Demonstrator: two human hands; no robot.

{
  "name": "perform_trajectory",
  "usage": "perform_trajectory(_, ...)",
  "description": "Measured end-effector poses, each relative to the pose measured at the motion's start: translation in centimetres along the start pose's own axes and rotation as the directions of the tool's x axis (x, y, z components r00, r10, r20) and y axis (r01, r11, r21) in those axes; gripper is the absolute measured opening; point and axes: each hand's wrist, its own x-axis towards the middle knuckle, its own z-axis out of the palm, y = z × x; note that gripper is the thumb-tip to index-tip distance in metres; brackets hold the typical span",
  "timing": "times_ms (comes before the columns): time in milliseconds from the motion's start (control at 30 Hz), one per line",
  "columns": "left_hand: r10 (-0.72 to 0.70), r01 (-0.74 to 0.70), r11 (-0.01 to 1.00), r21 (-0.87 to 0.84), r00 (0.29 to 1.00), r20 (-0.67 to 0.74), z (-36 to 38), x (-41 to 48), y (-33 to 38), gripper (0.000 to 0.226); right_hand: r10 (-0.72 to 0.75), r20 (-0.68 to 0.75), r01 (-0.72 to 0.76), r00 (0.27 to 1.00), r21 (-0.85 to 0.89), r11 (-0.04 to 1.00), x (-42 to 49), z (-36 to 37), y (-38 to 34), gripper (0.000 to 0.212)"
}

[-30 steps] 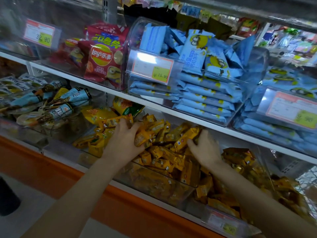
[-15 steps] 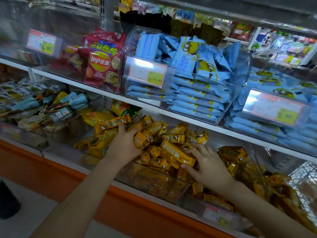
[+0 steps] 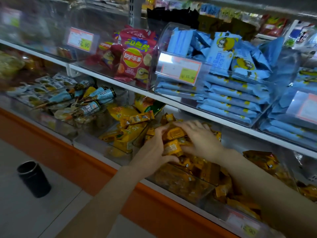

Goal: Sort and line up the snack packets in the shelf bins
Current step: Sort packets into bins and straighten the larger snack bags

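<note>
The upper shelf's clear bin (image 3: 165,36) is stacked with blue packets (image 3: 231,98); beside it stand red Lay's bags (image 3: 135,62); below, the lower bin (image 3: 171,184) brims with small, glossy yellow-orange snack packets (image 3: 173,133), jumbled; my left hand (image 3: 154,148) and right hand (image 3: 200,140) both curl round a small stack of them above that bin, squeezing it between them; orange trim (image 3: 85,162) runs beneath; a black cup (image 3: 33,179) stands on the pale floor (image 3: 25,212).

floor (image 3: 25,212) pale grey | shelf base (image 3: 68,152) orange | shelf board (image 3: 188,109) white | black cup (image 3: 33,179) on floor
</note>
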Motion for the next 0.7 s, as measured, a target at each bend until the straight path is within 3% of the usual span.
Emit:
perform_trajectory(67,0.026,-0.024,0.991,0.132,1.0,-0.017,-0.5,-0.5,-0.4,0.075,0.034,0.059,-0.035,0.998,0.025,0.999,0.5,0.1,-0.2,0.085)
perform_trajectory(133,0.136,-0.049,0.89,0.454,0.978,-0.161,-0.7,-0.8,-0.9,0.057,0.09,0.062,-0.094,0.994,0.057,0.994,0.8,0.7,-0.3,0.076)
perform_trajectory(233,0.141,0.069,0.814,0.577,0.939,-0.313,-1.0,-1.0,-2.0,0.05,0.242,0.016,-0.243,0.97,0.099,0.965,1.5,1.9,-0.1,0.055)
perform_trajectory(333,-0.006,0.233,0.831,0.505,0.912,-0.411,-2.8,-1.5,-3.9,0.048,0.319,-0.009,-0.317,0.948,0.1,0.943,2.7,2.5,-0.8,0.048)
perform_trajectory(400,-0.144,0.327,0.838,0.437,0.905,-0.4,-4.5,-1.8,-5.9,0.045,0.232,-0.116,-0.223,0.966,0.088,0.971,3.2,2.4,-1.8,0.048)
perform_trajectory(467,-0.28,0.376,0.848,0.373,0.916,-0.286,-5.8,-1.8,-7.9,0.047,0.077,-0.177,-0.056,0.981,0.117,0.992,3.3,2.0,-3.5,0.047)
perform_trajectory(533,-0.392,0.403,0.88,0.252,0.915,-0.097,-6.7,-1.6,-9.3,0.051,-0.035,-0.126,0.05,0.991,0.113,0.992,3.5,1.9,-5.2,0.052)
perform_trajectory(633,-0.365,0.338,0.906,0.255,0.928,0.069,-7.2,-1.5,-10.6,0.059,-0.095,-0.041,0.099,0.995,0.123,0.987,5.2,2.4,-7.1,0.057)
perform_trajectory(700,-0.31,0.304,0.928,0.214,0.951,-0.005,-7.0,-1.7,-10.9,0.045,-0.092,-0.023,0.095,0.995,0.157,0.983,7.2,2.6,-8.0,0.054)
